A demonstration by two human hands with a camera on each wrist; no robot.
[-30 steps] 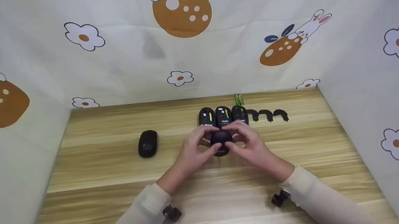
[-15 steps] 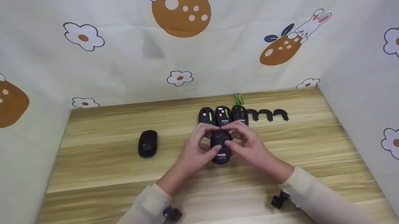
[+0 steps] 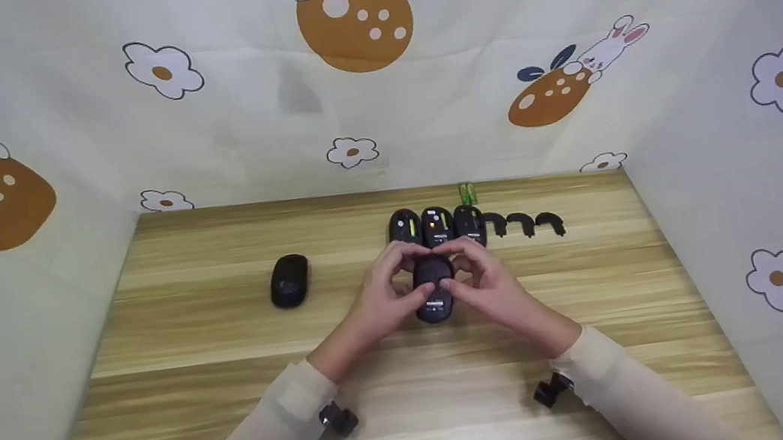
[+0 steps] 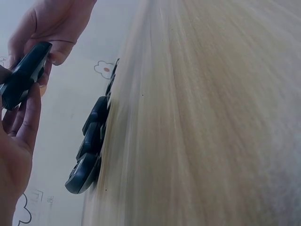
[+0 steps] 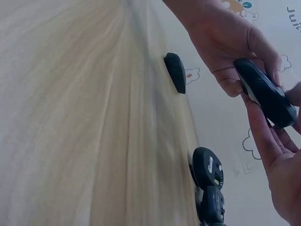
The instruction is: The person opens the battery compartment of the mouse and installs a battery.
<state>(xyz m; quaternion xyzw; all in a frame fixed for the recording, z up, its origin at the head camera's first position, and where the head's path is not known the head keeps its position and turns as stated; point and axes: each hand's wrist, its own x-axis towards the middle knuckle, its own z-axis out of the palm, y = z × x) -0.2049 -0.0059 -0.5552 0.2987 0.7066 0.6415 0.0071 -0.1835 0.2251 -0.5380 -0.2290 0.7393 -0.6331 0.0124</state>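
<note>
A black computer mouse (image 3: 435, 307) is held off the table between both hands, its labelled underside turned toward the head camera. My left hand (image 3: 384, 290) grips its left side, thumb on the underside and fingers at the far end. On the other side my right hand (image 3: 488, 279) grips it the same way, the two thumbs almost meeting. Both wrist views show the mouse (image 4: 26, 75) edge-on, clear of the wood. Just beyond the hands lie three upturned mice (image 3: 437, 226) side by side, partly hidden by the fingers; yellow-green batteries show in at least two.
Two green batteries (image 3: 467, 193) lie behind the row of mice. To its right are three curved black covers (image 3: 521, 224). Another black mouse (image 3: 290, 281) rests at the left of the wooden table (image 3: 203, 396). Patterned cloth walls (image 3: 234, 119) enclose the back and sides.
The held mouse has tipped, so its underside and label now face the head camera instead of its rounded end. Both hands keep their grip in nearly the same place.
</note>
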